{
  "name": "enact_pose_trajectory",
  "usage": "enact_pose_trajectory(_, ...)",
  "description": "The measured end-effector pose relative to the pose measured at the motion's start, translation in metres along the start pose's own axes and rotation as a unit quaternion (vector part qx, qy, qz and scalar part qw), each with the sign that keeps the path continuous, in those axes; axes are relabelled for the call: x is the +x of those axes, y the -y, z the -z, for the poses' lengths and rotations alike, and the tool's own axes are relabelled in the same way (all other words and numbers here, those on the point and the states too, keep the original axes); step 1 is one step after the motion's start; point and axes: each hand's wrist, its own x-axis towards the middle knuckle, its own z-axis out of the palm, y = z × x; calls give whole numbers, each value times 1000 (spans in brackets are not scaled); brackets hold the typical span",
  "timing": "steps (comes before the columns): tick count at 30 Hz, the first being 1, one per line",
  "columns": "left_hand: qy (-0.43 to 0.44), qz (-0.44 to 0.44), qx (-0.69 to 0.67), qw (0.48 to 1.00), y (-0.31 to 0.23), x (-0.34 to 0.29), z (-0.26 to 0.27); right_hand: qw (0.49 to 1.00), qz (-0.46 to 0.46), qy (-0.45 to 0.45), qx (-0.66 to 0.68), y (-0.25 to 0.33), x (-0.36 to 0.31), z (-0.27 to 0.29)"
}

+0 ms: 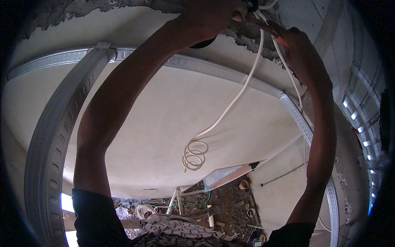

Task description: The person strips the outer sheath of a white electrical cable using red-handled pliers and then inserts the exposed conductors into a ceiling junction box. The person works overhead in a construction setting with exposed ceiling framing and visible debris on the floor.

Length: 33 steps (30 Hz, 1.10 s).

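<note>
Both my arms reach up to the top of the view, where the wall plaster ends in a ragged edge. My left hand (pixel 216 18) is closed, its fingers pinched beside a small dark piece; what they hold is hidden. To its right, my right hand (pixel 298 45) is closed around a slim tool (pixel 267 28), whose kind is hard to make out. The tool reaches toward my left fingertips. A white cable (pixel 243 88) passes between the hands and hangs down, ending in loose coils (pixel 195 154). A second white strand (pixel 288 70) drops beside my right hand.
A metal channel (pixel 197 64) crosses the pale wall (pixel 173 107). A perforated metal stud (pixel 55 123) stands at left, another (pixel 296 115) behind my right arm. Far below lie rubble (pixel 230 197), a coil of white cable (pixel 145 211), a pot (pixel 244 184) and wooden legs (pixel 176 199).
</note>
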Motion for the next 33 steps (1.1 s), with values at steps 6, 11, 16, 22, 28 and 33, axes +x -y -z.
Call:
enact_pose_trajectory(6, 63, 57, 10, 996, -11, 3, 10, 1000, 3, 5, -27, 6, 4, 5)
enact_pose_trajectory(11, 13, -9, -14, 1000, -5, -1, 9, 1000, 12, -2, -24, 12, 4, 8)
enact_pose_trajectory(16, 17, 1, 15, 1000, -4, 1, 5, 998, 19, -12, -57, 8, -2, 6)
enact_pose_trajectory(22, 35, 27, -9, 999, -10, 1, 9, 1000, -3, 0, 12, 22, -3, 14)
enact_pose_trajectory(28, 4, 17, 39, 999, -3, -2, 4, 977, -26, 100, 185, 13, 8, 11)
enact_pose_trajectory(33, -31, -26, 39, 998, 3, -2, -3, 870, -96, 244, 418, 9, 10, 14)
